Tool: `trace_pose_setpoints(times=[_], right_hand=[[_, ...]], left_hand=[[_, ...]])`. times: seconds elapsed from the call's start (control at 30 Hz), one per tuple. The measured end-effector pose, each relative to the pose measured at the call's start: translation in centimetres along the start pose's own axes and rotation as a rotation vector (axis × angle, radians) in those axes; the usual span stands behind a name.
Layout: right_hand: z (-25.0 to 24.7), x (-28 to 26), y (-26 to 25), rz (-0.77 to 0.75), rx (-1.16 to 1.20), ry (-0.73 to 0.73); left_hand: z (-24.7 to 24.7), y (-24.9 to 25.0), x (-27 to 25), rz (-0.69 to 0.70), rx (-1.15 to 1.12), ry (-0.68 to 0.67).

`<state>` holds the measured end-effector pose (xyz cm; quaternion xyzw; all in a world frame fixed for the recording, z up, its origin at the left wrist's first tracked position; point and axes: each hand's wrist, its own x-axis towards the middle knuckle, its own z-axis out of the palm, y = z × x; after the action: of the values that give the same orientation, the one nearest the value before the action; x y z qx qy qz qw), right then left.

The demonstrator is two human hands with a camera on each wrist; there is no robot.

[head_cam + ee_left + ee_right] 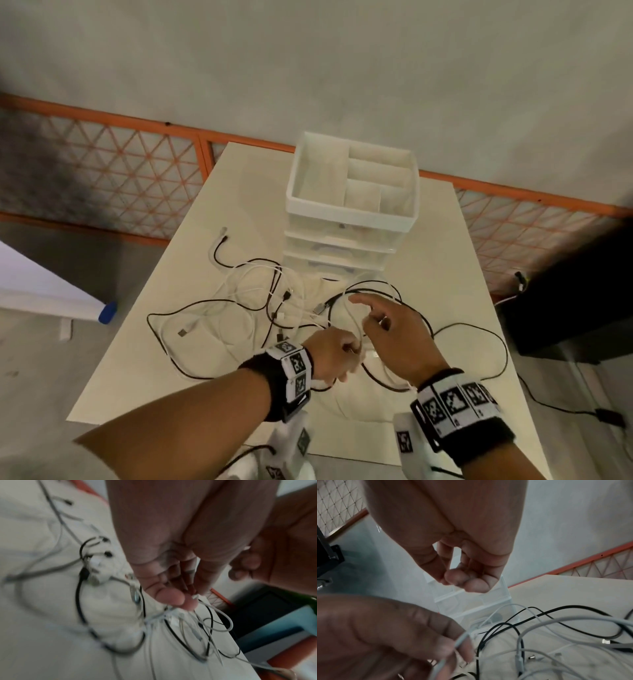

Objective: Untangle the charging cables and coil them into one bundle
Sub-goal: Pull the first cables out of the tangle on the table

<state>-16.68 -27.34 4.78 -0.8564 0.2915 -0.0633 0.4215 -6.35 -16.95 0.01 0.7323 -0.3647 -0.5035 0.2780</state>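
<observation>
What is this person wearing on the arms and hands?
Both forearms are bare, with no sleeves. Each wrist carries a black band with white blocks printed with black-and-white square markers; the right wrist's set looks the same. A ring shows on the right hand.

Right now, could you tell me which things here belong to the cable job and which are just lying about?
Belong to the job:
white cables
black cables
left hand, pinching a white cable
right hand

Just lying about:
drawer organiser
table
blue object on the floor
</observation>
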Motion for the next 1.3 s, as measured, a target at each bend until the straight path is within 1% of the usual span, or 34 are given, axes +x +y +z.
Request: trace_pose_setpoints(times=[0.07, 0.1, 0.17, 0.27, 0.33, 0.43, 0.5, 0.53, 0.57, 0.63, 0.73, 0.77, 0.83, 0.9, 0.97, 1.07, 1.17, 1.23, 1.3], right_hand=[[-0.3, 0.1, 0.2, -0.003, -0.046, -0.054], [-0.2, 0.3, 0.4, -0.002, -0.083, -0.085], [0.2, 0.8, 0.5, -0.001, -0.137, -0.129], [1.1, 2.0, 0.5, 0.017, -0.118, -0.114], [1.8, 2.9, 0.8, 0.086, -0.107, -0.097], [2.4, 3.7, 2.5, 0.203, -0.141, -0.109], [2.0, 4.0, 2.8, 0.256, -0.132, -0.084], [1.3, 4.3, 2.3, 0.271, -0.097, -0.060], [0.5, 4.5, 1.4, 0.265, -0.047, -0.022], [-1.9, 4.9, -1.5, 0.194, 0.109, 0.081], [-6.2, 4.6, -6.3, 0.004, 0.443, 0.276], [-7.4, 4.4, -7.4, -0.062, 0.495, 0.340], [-8.6, 4.0, -8.2, -0.128, 0.472, 0.453], [-8.7, 3.8, -7.9, -0.104, 0.433, 0.532], [-8.5, 3.5, -7.1, -0.030, 0.446, 0.556], [-8.5, 3.3, -6.0, 0.066, 0.469, 0.569], [-9.5, 4.1, -5.2, 0.141, 0.492, 0.629], [-10.5, 5.1, -4.9, 0.172, 0.528, 0.658], [-11.4, 6.5, -4.5, 0.187, 0.542, 0.647]], left_hand=[[-1.9, 0.7, -0.6, 0.048, 0.104, -0.073], [-3.1, 1.2, -1.0, 0.073, 0.159, -0.087], [-5.6, 2.7, -2.3, 0.151, 0.251, -0.066], [-8.8, 4.9, -4.6, 0.279, 0.345, -0.005], [-10.6, 6.4, -6.3, 0.360, 0.318, 0.057], [-13.4, 8.0, -9.2, 0.468, 0.166, 0.242], [-15.0, 7.6, -10.4, 0.518, 0.053, 0.357], [-15.4, 7.0, -10.7, 0.520, 0.025, 0.407], [-15.6, 6.3, -10.7, 0.499, 0.027, 0.454], [-15.5, 4.2, -10.2, 0.400, 0.056, 0.556], [-15.2, 0.7, -8.8, 0.239, 0.064, 0.690], [-15.2, -0.4, -8.5, 0.188, 0.074, 0.707], [-15.2, -2.3, -8.0, 0.072, 0.163, 0.677], [-15.2, -3.9, -7.7, -0.024, 0.193, 0.615], [-15.2, -5.4, -7.8, -0.067, 0.170, 0.612], [-15.9, -7.4, -7.7, -0.081, 0.108, 0.623], [-16.4, -8.7, -7.7, -0.078, 0.012, 0.635], [-16.6, -9.2, -7.6, -0.072, -0.053, 0.652], [-16.5, -9.2, -7.5, -0.056, -0.144, 0.676]])
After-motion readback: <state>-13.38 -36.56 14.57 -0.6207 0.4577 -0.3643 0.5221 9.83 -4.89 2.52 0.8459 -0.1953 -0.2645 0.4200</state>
